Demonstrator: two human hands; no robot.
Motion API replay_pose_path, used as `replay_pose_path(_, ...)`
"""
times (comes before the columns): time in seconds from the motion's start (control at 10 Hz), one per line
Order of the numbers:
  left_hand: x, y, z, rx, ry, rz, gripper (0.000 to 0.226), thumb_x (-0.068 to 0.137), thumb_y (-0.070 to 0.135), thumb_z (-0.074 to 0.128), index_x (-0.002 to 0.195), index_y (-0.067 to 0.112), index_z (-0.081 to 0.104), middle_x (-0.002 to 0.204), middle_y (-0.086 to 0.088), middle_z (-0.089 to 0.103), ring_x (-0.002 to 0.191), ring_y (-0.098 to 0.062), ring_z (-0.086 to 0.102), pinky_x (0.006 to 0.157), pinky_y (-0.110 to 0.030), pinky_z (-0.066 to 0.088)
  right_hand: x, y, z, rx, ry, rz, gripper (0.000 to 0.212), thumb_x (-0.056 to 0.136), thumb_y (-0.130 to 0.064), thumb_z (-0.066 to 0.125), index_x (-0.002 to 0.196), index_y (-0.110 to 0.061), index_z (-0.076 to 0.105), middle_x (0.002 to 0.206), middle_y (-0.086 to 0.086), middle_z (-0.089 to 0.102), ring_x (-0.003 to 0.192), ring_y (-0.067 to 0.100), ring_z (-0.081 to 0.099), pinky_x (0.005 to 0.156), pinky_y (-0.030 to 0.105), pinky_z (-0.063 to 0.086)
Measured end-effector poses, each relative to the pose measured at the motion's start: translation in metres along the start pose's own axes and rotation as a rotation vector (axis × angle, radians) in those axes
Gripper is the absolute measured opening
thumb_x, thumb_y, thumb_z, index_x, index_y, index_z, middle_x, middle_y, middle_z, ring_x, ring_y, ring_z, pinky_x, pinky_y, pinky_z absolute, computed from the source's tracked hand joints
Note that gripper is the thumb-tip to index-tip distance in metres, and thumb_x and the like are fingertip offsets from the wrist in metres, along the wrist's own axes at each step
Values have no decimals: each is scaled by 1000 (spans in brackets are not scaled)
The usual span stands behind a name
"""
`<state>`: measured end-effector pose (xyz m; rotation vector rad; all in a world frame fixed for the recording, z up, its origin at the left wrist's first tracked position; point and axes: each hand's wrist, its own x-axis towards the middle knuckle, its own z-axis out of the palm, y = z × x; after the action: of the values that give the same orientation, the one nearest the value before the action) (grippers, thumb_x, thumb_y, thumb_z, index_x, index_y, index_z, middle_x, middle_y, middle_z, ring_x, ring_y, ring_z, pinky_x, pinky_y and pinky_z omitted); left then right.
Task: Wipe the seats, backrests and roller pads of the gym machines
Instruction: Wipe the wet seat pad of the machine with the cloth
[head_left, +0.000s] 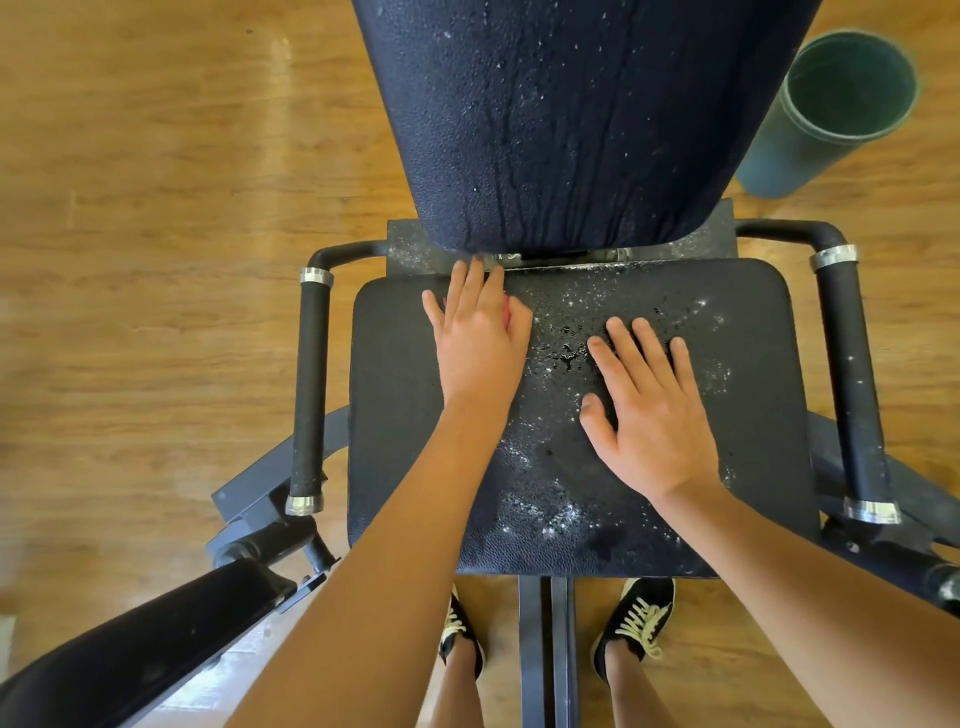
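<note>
Black shoes (636, 618) with pale laces stand either side of the frame post, nearest to me, so the person faces the seat (405, 415) square on from its front edge. Lower left, a long dark pad (130, 649) angles out of view; I see no wet on it and judge it not yet wiped.

The seat is the item in hand. It lies flat in mid-frame, dotted with droplets and white foam specks, thickest down the centre.

The right hand (649, 410) lies palm-down on the wet centre-right, fingers (644, 353) straight and spread. I judge that it braces the body or spreads the liquid.

The left hand (478, 338) lies flat at the seat's rear left, its fingers (475, 280) straight, close together and reaching the gap under the backrest (571, 114). A pink sliver (508, 312) shows at its thumb side. It may be a cloth pressed under the palm, but I cannot tell. That position suits working the rear seam, where runoff collects.

Two foam-gripped handles (309, 395) with metal collars flank the seat. Beyond, the navy backrest rises, streaked with runs of liquid, which I read as sprayed and awaiting wiping. A green tube (831, 114) stands on the wood floor (156, 208), far right.

No brand, label or legible writing found; small marks at the seam cannot be read.
</note>
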<state>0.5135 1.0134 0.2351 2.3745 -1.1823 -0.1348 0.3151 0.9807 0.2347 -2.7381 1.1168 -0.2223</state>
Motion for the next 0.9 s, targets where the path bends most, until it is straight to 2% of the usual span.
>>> replay_pose_path(0.1,-11,-4,-1,-20,-52,33,52,96,28,35,132,6,65,150,-13,53,147,-31,39,119,-65,18,0,1,0,0,1,-2,55,101,-35,43,150,-10,48,162,12,37,154,32,25,124,58,18)
replay_pose_path(0.2,-19,-5,0,-82,-57,43,53,97,27,35,135,1,62,151,-17,52,148,-36,38,119,-62,23,0,0,0,-1,-1,-1,56,100,-35,43,150,-10,48,162,12,37,154,31,25,124,58,18)
replay_pose_path(0.4,-5,1,3,-57,-45,-11,58,98,27,29,137,-6,56,151,-25,48,147,-42,35,117,-61,33,-1,1,1,-8,-9,3,56,101,-35,42,150,-11,47,163,11,36,155,31,24,124,58,18)
replay_pose_path(0.5,6,6,4,-28,-43,-42,58,97,28,28,132,-7,59,142,-25,55,143,-42,40,113,-60,38,-1,1,1,-9,-5,-1,55,101,-36,42,150,-11,47,163,11,37,155,31,24,124,58,18)
replay_pose_path(0.6,16,4,4,-6,-54,-8,54,94,26,29,119,-7,63,125,-22,63,130,-41,50,105,-56,42,-1,1,2,-4,0,2,55,102,-36,41,150,-11,48,162,11,38,154,31,24,124,57,17)
replay_pose_path(0.7,14,-1,0,6,-76,79,53,91,21,31,122,-8,62,127,-24,62,127,-43,53,104,-57,43,-1,1,1,-7,0,1,55,102,-36,41,151,-11,47,163,11,37,155,31,24,125,57,17)
replay_pose_path(0.8,3,-7,-2,-6,-80,143,45,93,13,40,126,-9,62,137,-27,58,133,-43,52,105,-61,46,-1,0,1,-2,11,1,55,101,-36,41,150,-11,47,162,11,37,154,31,25,124,57,18)
replay_pose_path(0.9,-17,-10,-6,-15,-108,129,41,95,9,52,133,-6,60,150,-25,50,143,-41,43,111,-61,39,0,0,1,4,8,3,56,101,-36,40,150,-11,47,162,11,37,154,31,25,124,57,18)
